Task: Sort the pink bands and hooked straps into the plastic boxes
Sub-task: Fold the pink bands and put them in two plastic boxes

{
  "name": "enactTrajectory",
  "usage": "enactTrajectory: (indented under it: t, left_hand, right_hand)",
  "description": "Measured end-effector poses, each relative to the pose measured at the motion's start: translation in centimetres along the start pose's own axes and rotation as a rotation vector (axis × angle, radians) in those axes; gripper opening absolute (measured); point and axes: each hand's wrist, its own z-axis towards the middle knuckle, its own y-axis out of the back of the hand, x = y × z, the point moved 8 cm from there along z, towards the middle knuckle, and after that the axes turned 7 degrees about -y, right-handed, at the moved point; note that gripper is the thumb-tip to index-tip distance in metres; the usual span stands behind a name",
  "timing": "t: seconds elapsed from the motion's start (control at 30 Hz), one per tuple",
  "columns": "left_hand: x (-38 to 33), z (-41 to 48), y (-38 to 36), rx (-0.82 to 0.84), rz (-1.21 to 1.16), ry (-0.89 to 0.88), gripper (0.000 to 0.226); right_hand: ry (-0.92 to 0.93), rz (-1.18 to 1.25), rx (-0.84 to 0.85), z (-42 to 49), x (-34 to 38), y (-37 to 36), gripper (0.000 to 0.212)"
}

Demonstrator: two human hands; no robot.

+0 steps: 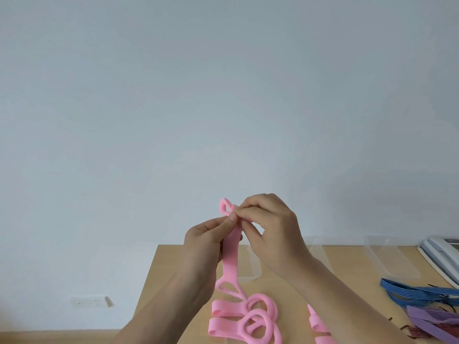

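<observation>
Pink band (229,254) hanging at centre frame, raised above the wooden table (173,281). Pinching its upper end with left hand (206,240), thumb pressing on the strip, fingers curling behind. Gripping the same end with right hand (270,224), fingertips closing on the fold, small loop sticking out to the upper left of the knuckles. Lower end trailing down toward pile of pink bands (248,319) lying at bottom centre; contact not clear.

Clear plastic boxes sitting along the far table edge: centre box (255,266) showing behind the held band, middle box (320,249) partly hiding behind the right forearm, right box (390,259) standing at right of frame. Showing transparent walls only; contents not readable.

Blue hooked straps (417,292) and purple hooked straps (432,321) lying on the table at lower right, outside the boxes. White phone (442,247) sitting at right edge.
</observation>
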Motion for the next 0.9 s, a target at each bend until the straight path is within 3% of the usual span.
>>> enactTrajectory:
  t: [0.17,0.3,0.5,0.9]
  left_hand:
    - [0.1,0.4,0.3,0.012,0.025,-0.006,0.030]
    - [-0.1,0.4,-0.3,0.078,0.103,-0.034,0.020]
    - [-0.7,0.3,-0.5,0.107,0.118,-0.067,0.023]
    - [0.2,0.6,-0.2,0.109,0.189,-0.016,0.022]
  right_hand:
    - [-0.050,0.062,0.073,0.0,-0.2,0.1,0.017]
    - [-0.245,0.151,0.104,0.9,-1.6,0.7,0.009]
    - [-0.390,0.280,0.358,0.8,-2.6,-0.4,0.012]
    - [-0.410,0.324,0.269,1.1,-3.6,0.8,0.016]
